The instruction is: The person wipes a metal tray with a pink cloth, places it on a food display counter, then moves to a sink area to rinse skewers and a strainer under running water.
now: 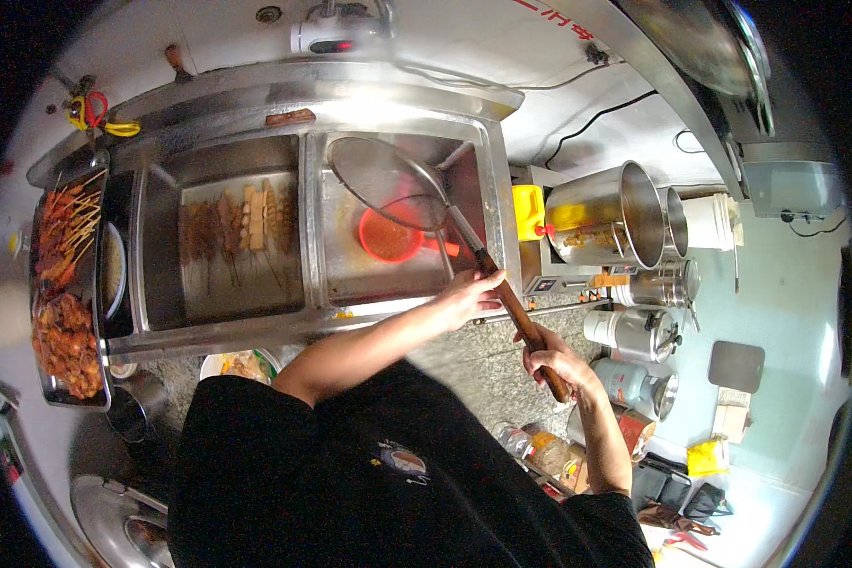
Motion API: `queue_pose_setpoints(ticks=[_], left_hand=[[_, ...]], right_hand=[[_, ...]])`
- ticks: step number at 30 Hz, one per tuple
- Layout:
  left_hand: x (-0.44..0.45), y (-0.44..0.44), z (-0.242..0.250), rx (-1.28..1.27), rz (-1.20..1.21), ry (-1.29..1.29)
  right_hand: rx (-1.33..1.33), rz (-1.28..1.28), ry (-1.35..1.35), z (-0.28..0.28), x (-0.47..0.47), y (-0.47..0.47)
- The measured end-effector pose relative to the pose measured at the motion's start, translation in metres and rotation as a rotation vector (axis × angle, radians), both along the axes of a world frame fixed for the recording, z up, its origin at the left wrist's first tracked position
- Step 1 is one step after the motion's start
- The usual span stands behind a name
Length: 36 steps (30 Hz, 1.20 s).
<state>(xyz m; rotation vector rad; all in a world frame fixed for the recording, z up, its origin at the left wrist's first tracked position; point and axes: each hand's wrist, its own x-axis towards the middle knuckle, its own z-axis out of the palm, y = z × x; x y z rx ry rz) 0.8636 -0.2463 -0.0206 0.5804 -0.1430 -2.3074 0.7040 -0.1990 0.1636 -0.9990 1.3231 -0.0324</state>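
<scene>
Both of my hands are on a long-handled wire strainer (515, 302) with a wooden handle. My right hand (552, 361) is closed round the handle near its end. My left hand (473, 297) is at the upper part of the handle, its thumb lying against the wood. The strainer's round head hangs over the right-hand steel basin (355, 277). Below and partly behind the hoop, a red plastic ladle (389, 240) lies in that basin. In the middle basin (167, 284), several skewers (255, 216) lie side by side in liquid.
A black tray (106, 387) at the left holds skewered meat (67, 234) and a heap of browned pieces (67, 344). Right of the basins stand a yellow jug (528, 211) and a large steel pot (589, 213). A bowl (213, 366) is below the counter edge, beside my left arm.
</scene>
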Motion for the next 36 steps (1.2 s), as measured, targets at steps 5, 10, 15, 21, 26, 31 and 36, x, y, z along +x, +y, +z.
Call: queue_pose_setpoints(ticks=[5, 10, 15, 21, 26, 31, 36], left_hand=[[0.003, 0.008, 0.003, -0.082, 0.042, -0.082], [0.004, 0.015, 0.009, -0.238, 0.063, -0.106], [0.025, 0.003, -0.008, -0.517, -0.076, -0.235], [0.097, -0.059, -0.124, -0.308, 0.090, -0.774], [0.133, -0.120, -0.205, -0.424, 0.444, -1.171], [0.153, -0.148, -0.195, -0.433, 0.420, -0.899], [0.152, -0.162, -0.163, -0.252, 0.476, -0.842]], right_hand=[[-0.048, -0.073, 0.030, -0.011, -0.004, 0.010], [-0.076, -0.158, -0.017, -0.015, -0.008, 0.028], [-0.021, -0.301, -0.112, -0.017, -0.013, 0.040], [0.058, -0.463, -0.237, -0.023, -0.027, 0.067], [0.117, -0.609, -0.275, -0.023, -0.031, 0.088], [0.049, -0.631, -0.257, -0.022, -0.030, 0.104], [0.031, -0.607, -0.261, -0.028, -0.030, 0.110]])
